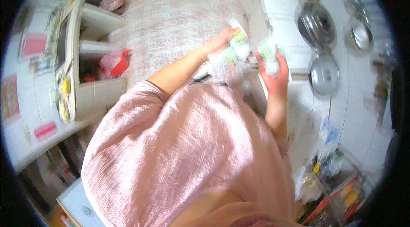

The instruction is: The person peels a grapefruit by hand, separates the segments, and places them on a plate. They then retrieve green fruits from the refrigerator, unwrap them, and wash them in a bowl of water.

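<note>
Above the floor in front of my pink shirt, my left hand [225,36] grips a white-and-green package [239,41]. A second pale green-and-white package [226,56] hangs just below it, partly within what looks like a clear plastic wrapping; blur hides how they are joined. To the right, my right hand [278,71] holds another white-and-green package [267,50] between thumb and fingers. A narrow gap separates the packages of the two hands. Any writing on them is too blurred to make out.
Along the right, a white worktop [349,105] bears a pan with a glass lid [315,23] and another round lidded vessel [324,74]. At left stands a shelf unit [101,90] with a red bag [117,63]. A box with colourful printing [341,198] is at lower right.
</note>
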The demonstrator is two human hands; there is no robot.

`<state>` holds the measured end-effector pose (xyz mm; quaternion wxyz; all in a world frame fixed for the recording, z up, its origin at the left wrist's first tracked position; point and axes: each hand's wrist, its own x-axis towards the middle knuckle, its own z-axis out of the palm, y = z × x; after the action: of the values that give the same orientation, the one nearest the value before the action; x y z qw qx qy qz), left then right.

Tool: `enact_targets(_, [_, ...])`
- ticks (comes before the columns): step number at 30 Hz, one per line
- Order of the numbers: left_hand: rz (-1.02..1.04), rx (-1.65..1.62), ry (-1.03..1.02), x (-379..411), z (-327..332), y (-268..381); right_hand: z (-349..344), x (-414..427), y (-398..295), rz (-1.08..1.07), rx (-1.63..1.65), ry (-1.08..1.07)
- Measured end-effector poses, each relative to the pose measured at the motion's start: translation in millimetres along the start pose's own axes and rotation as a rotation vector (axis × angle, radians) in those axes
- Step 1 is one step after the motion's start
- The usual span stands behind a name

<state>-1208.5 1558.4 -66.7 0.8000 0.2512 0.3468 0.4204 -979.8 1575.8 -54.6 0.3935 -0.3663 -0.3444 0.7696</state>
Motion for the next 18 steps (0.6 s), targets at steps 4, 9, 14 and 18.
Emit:
enact_targets(4, [-0.098, 0.136, 0.242, -79, -54, 53, 91, 61, 42, 0.548, 0.576, 0.141])
enact_targets(9, [0.164, -0.215, 0.708, -183, -105, 25, 176, 104, 106, 0.892, 0.38, -0.145])
enact_targets(14, [0.561, -0.624, 1.095, -230, -151, -21, 229, 155, 127, 0.937, 0.27, -0.402])
enact_targets(18, [0.733, -0.779, 1.335, -233, -155, -54, 218, 197, 163, 1.038, 0.279, -0.482])
